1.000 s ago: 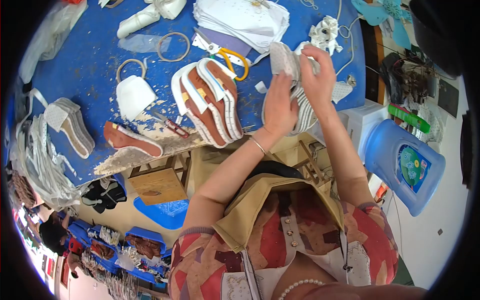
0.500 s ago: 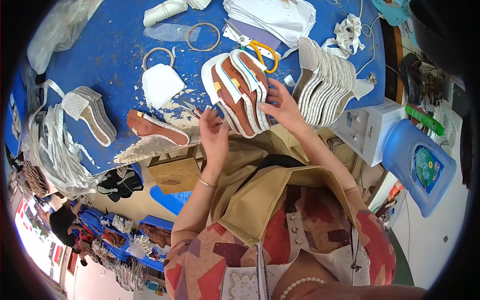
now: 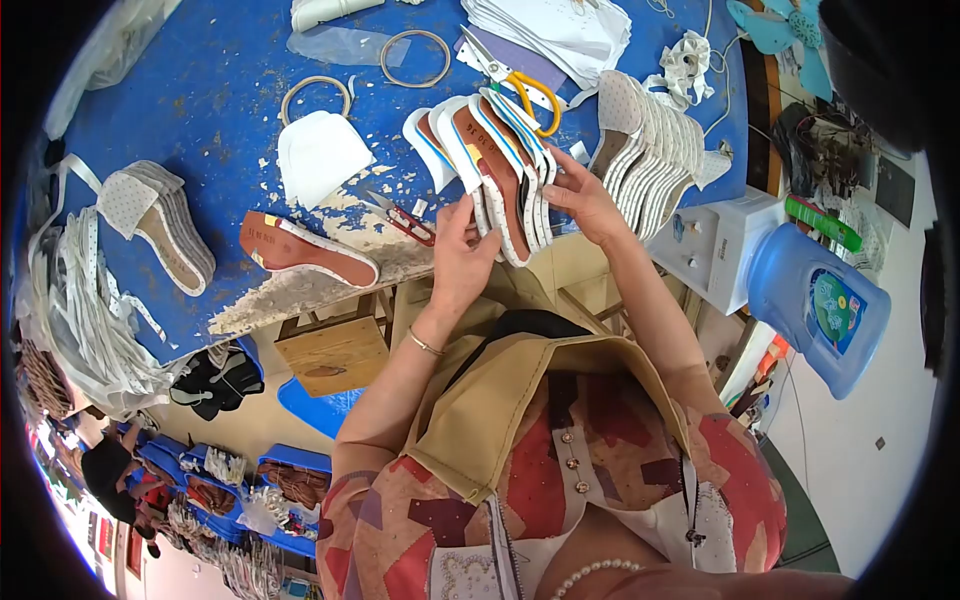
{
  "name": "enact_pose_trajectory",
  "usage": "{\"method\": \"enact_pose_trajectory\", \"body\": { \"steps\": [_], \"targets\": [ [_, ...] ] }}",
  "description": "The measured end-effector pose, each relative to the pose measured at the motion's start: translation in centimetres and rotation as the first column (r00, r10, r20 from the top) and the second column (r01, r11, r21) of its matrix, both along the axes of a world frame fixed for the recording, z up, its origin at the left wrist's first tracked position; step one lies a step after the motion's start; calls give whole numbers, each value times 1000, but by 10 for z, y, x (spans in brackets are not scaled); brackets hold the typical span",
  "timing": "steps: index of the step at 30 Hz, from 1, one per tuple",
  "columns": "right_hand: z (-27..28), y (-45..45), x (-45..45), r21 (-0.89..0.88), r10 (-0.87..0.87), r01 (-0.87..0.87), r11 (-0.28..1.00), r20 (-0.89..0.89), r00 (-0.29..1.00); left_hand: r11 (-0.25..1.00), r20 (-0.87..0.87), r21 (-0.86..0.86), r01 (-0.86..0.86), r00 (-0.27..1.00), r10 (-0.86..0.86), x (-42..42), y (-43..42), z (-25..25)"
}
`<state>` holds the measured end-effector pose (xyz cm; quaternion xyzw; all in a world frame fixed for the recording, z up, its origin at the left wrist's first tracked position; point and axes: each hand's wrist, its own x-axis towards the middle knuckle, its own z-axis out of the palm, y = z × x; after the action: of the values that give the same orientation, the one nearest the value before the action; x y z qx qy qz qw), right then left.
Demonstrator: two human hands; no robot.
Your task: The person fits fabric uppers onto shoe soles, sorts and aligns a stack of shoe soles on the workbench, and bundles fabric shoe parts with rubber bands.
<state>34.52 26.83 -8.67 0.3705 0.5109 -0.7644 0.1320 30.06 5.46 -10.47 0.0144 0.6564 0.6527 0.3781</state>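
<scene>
Between my two hands stands a bunch of brown insoles (image 3: 503, 208) with white edges and white flaps at the toe end. The left side of the bunch is held by my left hand (image 3: 463, 258), fingers and thumb closed on the heel part. My right hand (image 3: 588, 205) grips the right side, thumb in front and fingers behind. At the left of the bunch, one insole's toe leans away from the others. Red-handled snips (image 3: 408, 222) lie beside my left hand. Yellow-handled scissors (image 3: 520, 82) lie just beyond the insoles' toe ends.
A long row of dotted insoles (image 3: 650, 150) stands at right, a smaller stack (image 3: 155, 225) at left. A single brown insole (image 3: 300, 250), white pieces (image 3: 320, 155) and two rings (image 3: 415, 58) lie on the blue table (image 3: 220, 110). A water bottle (image 3: 825, 305) stands off the right edge.
Both hands have moved slightly right with the insoles, which now stand closer together and more edge-on. My left hand has come in nearer the heels. The whole view has shifted a little.
</scene>
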Motion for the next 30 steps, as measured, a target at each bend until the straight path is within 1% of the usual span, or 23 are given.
{"method": "enact_pose_trajectory", "body": {
  "steps": [1, 2, 6, 7, 11, 16, 21, 27, 30],
  "targets": [
    [-1, 0, 0, -17, -3, 3, 1000, 10, 1000, 1000, -40, -6, 6, 999, -6, 1, 1, 2],
    [-1, 0, 1, -16, -3, 3, 1000, 10, 1000, 1000, -40, -5, 6, 999, -6, 3, 1, 1],
    [-1, 3, 4, -50, -23, 23, 998, 5, 1000, 994, -64, 106, -36, 997, 43, 13, 5, -6],
    [-2, 3, 4, -54, -18, 19, 998, 4, 1000, 994, -64, 102, -41, 997, 48, 13, 7, -3],
    [-5, 4, 6, -50, -40, 41, 998, 27, 999, 993, -97, 98, 69, 994, -60, 9, 15, 10],
    [-5, 12, 14, -106, -56, 60, 993, 36, 998, 994, -187, 54, 91, 979, -80, 15, 28, 19],
    [-9, 15, 17, -104, -46, 49, 993, 30, 998, 994, -188, 51, 96, 978, -85, 17, 28, 12],
    [-3, 13, 16, -106, -52, 53, 993, 11, 999, 994, -182, 63, 89, 980, -76, 18, 30, 16],
    [-4, 14, 17, -105, -51, 51, 993, 6, 999, 995, -175, 37, 94, 981, -86, 18, 31, 14]
  ]
}}
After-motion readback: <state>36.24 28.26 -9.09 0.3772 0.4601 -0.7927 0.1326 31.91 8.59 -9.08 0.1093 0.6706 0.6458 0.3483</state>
